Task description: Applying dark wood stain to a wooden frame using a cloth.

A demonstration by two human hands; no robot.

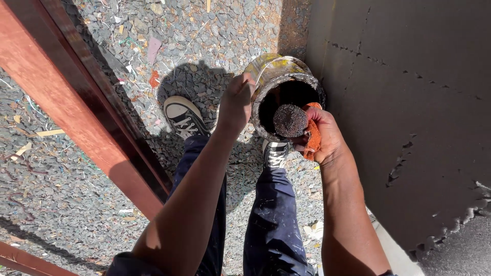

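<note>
2 hands: left (236, 105) tilts yellow-labelled tin (282, 92), right (321, 134) holds sponge (289, 120).

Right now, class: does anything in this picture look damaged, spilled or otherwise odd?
Yes. The grey wall shows cracks and a ragged, chipped lower edge. Paper scraps litter the gravel ground. The paint tin, held tilted by the left hand, is crusted with drips.

arms bare | navy trousers (273, 220) | black-and-white lace-up sneakers (185, 117)
</note>
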